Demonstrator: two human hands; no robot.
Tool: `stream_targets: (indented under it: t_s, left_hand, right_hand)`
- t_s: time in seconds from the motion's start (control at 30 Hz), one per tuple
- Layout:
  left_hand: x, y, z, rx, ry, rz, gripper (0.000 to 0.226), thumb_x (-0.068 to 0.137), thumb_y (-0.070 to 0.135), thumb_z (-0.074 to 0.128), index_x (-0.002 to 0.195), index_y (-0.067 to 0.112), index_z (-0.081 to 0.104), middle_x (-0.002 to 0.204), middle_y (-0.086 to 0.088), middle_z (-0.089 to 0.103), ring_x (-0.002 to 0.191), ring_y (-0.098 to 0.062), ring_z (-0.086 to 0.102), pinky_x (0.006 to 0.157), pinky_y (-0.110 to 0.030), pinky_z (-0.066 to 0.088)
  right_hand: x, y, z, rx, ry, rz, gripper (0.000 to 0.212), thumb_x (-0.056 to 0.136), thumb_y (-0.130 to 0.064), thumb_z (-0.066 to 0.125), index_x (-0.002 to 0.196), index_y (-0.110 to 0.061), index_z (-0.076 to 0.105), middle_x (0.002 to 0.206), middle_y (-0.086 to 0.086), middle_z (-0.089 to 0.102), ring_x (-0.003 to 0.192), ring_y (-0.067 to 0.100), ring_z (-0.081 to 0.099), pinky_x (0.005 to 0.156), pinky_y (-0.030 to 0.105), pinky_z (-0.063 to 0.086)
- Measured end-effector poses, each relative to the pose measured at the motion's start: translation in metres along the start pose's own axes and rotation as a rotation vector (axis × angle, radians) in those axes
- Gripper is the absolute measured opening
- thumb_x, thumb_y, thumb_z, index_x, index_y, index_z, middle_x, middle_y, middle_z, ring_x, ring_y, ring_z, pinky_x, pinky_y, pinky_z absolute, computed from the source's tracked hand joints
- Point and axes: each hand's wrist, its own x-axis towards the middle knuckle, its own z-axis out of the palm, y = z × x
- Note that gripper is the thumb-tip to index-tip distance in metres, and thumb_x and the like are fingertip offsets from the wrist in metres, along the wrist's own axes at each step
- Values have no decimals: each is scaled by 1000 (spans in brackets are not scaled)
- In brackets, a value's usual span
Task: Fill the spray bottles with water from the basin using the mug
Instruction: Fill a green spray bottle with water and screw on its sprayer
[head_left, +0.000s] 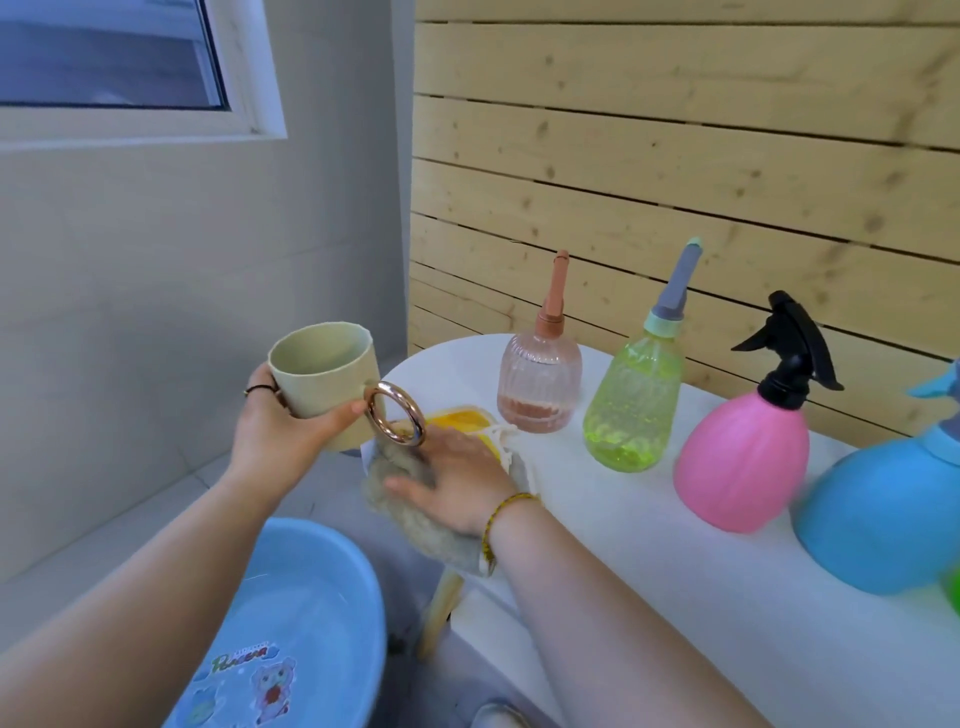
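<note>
My left hand (283, 431) grips a pale green mug (327, 371) with a gold ring handle, upright above the table's left end. My right hand (457, 480) lies on a grey fluffy cloth (415, 519) at the table's edge, fingers spread flat. A blue basin (311, 597) holding water sits on the floor at lower left. Along the white table (623, 519) stand a pink ribbed bottle (539, 384), a yellow-green bottle (631, 410), a pink spray bottle (743, 462) with a black trigger head and a blue spray bottle (883, 519), all capped.
A yellow tray (462, 421) lies behind my right hand on the table. A wooden slat wall runs behind the bottles, and a plain wall with a window is at left. A table leg (441, 613) stands beside the basin.
</note>
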Motion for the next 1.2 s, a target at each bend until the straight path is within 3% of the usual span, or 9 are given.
stream_targets:
  t_s: [0.13,0.53,0.6,0.63,0.7,0.73,0.9,1.03,1.2]
  left_hand:
    - [-2,-2,3,-13,-11,-19,73,64,8,80,126,8,41,112,-2,53,99,-16,51,81,-28,40]
    - [-20,-7,46,-31,-158,-1,68,67,5,77,124,8,41,112,-1,51,100,-16,49,84,-29,40]
    - [-26,-10,54,-26,-194,-9,70,65,6,79,124,9,41,113,-1,52,101,-17,50,88,-32,41]
    - [-28,-13,59,-24,-213,-16,73,63,8,81,124,9,41,116,-2,53,103,-18,51,91,-34,42]
    - [-29,-19,63,-4,-239,-23,79,57,13,85,123,11,41,121,-4,54,109,-22,52,97,-40,42]
    - [-30,-20,64,8,-248,-25,80,58,13,85,124,11,41,123,-6,54,112,-23,52,98,-41,42]
    - [-37,-22,63,70,-257,11,74,66,1,77,129,9,38,122,-1,47,114,-18,45,94,-28,33]
    - [-53,-17,55,159,-57,33,78,68,13,78,133,0,36,140,-17,35,132,-29,31,111,-37,24]
    - [-90,7,53,165,15,129,52,80,8,66,126,-1,44,137,-20,35,129,-30,33,110,-36,24]
  right_hand:
    - [-4,1,6,-74,-92,99,66,89,-60,32,145,-30,16,156,2,6,143,20,-1,114,38,-3]
    - [-80,43,-10,-131,-4,266,64,92,-57,26,146,-26,15,156,-2,1,143,14,-2,114,33,-4]
    - [-103,53,-14,-148,9,307,82,79,-75,11,146,-27,14,156,-3,1,143,12,-2,114,32,-3]
    - [-117,58,-17,-152,30,328,104,61,-87,-3,145,-28,14,156,-4,1,143,11,-2,114,32,-3]
    - [-142,69,-21,-167,47,385,138,28,-89,-28,145,-30,13,156,-6,1,142,10,-1,114,31,-3]
    - [-153,75,-23,-184,57,412,142,23,-85,-34,145,-30,12,156,-7,1,142,10,-1,114,30,-3]
    - [-211,93,-37,-217,83,528,142,22,-84,-36,145,-31,11,155,-9,0,142,9,-1,113,27,-3]
    - [-252,107,-43,-225,105,599,144,20,-84,-37,145,-31,12,155,-8,2,142,9,1,113,25,-2]
    - [-302,121,-53,-237,124,701,146,18,-84,-37,145,-31,12,155,-8,2,142,9,3,113,25,-1]
